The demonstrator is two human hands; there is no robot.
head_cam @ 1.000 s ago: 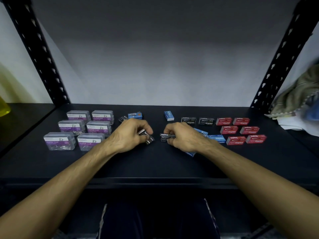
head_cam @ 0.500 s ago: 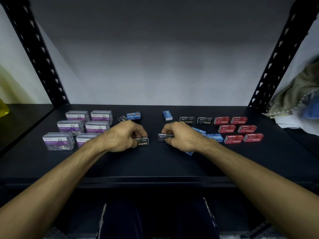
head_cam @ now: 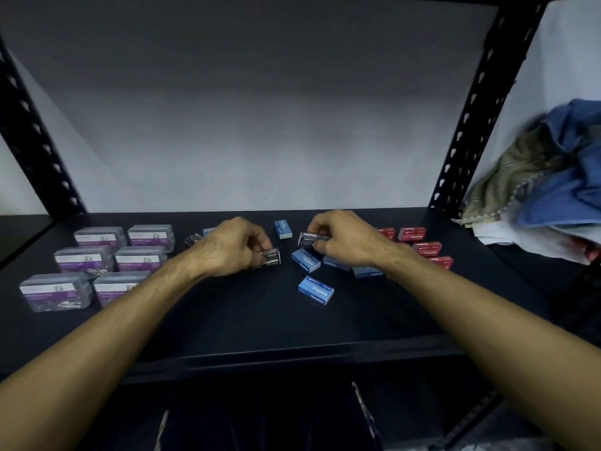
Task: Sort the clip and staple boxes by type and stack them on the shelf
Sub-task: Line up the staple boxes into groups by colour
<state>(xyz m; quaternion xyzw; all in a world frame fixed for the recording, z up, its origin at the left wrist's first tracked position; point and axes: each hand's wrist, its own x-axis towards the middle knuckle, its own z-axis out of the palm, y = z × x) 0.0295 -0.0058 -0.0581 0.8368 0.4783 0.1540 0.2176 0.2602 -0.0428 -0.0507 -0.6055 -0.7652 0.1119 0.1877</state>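
A black staple box [head_cam: 271, 259] is gripped by the left hand [head_cam: 232, 247]; another black box [head_cam: 309, 239] is pinched in the right hand [head_cam: 344, 237], above the shelf [head_cam: 244, 320].

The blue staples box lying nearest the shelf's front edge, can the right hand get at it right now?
Probably not yet: the right hand grips a black staples box. The blue staples box itself lies uncovered below it.

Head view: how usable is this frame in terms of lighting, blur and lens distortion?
Head view: dim overall, with the back wall lit brightest; wide-angle bending splays the shelf uprights outward; the cloth pile at right is smeared; the paper clip boxes and the blue staples box have legible labels; both hands, left and right, are fairly sharp.
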